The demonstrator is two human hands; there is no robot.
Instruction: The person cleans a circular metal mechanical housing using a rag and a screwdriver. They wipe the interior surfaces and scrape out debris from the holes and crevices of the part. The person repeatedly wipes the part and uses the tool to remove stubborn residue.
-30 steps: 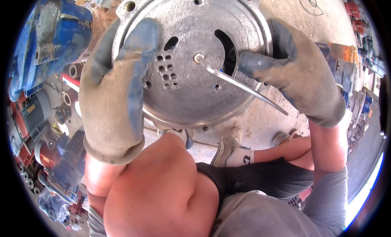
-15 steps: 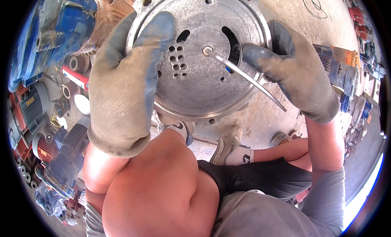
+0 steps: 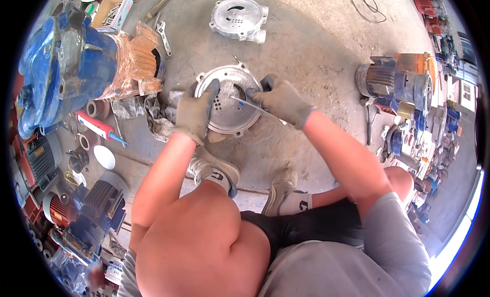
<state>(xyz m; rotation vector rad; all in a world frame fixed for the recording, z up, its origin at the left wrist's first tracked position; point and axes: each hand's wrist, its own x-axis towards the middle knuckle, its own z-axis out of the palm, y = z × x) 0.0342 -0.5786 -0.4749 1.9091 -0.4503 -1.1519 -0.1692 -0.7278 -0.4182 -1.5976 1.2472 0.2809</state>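
A round grey metal cover plate (image 3: pixel 229 118) with curved slots, small holes and bolt lugs is held out over the floor beyond my feet. My gloved left hand (image 3: pixel 194 113) is closed on its left edge, the thumb lying over the face. On the opposite edge my gloved right hand (image 3: pixel 286 102) grips the rim. A thin metal rod (image 3: pixel 255 107) stands out from the plate's centre and slants toward the lower right, passing close under the right hand. The fingers behind the plate are hidden.
A similar metal cover (image 3: pixel 236 20) lies farther off on the concrete floor. To the left are a large blue-and-rusty pump (image 3: pixel 76 67), an adjustable wrench (image 3: pixel 163 37) and a red-and-white sealant tube (image 3: pixel 96 124). A blue motor (image 3: pixel 393 82) stands at right.
The cover plate and both hands have moved down and away from my head, looking much smaller now. Both hands still hold the rim, and the rod still sticks out of the centre.
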